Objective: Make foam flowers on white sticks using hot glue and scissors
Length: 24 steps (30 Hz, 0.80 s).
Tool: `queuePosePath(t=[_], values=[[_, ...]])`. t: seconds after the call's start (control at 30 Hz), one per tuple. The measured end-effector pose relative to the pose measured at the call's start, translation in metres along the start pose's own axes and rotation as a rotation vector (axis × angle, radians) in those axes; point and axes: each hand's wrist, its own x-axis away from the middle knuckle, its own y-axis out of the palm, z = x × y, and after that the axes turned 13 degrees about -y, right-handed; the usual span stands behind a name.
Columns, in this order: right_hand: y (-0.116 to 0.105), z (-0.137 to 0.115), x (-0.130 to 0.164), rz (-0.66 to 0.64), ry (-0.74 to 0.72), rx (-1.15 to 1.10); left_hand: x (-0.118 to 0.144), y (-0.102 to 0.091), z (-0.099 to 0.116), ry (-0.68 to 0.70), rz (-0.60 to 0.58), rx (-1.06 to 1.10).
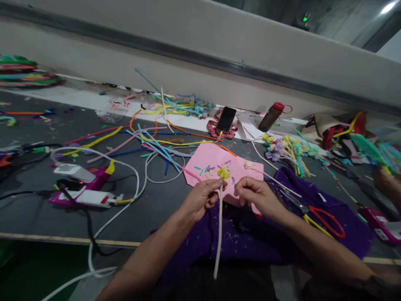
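Observation:
My left hand pinches a long cream pipe cleaner near its top, where a small yellow fuzzy flower head sits. The stem hangs down toward me past the table edge. My right hand is closed beside it, fingertips close to the stem just under the flower; whether it grips anything I cannot tell. Both hands hover over a pink sheet strewn with small cut bits, and over a purple cloth.
Red-handled scissors lie on the purple cloth at right. Loose coloured pipe cleaners, finished flowers, a phone, a dark bottle, glue guns with cables at left. Another person's hand at far right.

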Motion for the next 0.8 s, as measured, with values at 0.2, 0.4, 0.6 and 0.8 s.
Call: queuePosePath(t=[0.2,0.4,0.6,0.8], values=[[0.029,0.004,-0.012,-0.151,0.122,-0.114,0.001,-0.003,0.002,0.078,0.074,0.044],[0.041,-0.003,-0.033,-0.150,0.161,-0.209,0.005,-0.001,0.004,0.139,0.100,0.072],[0.032,-0.011,-0.037,-0.028,0.036,-0.070,0.008,0.002,0.006,0.128,0.034,0.064],[0.020,-0.011,-0.042,0.038,0.031,-0.055,0.004,0.002,0.004,0.150,0.123,0.013]])
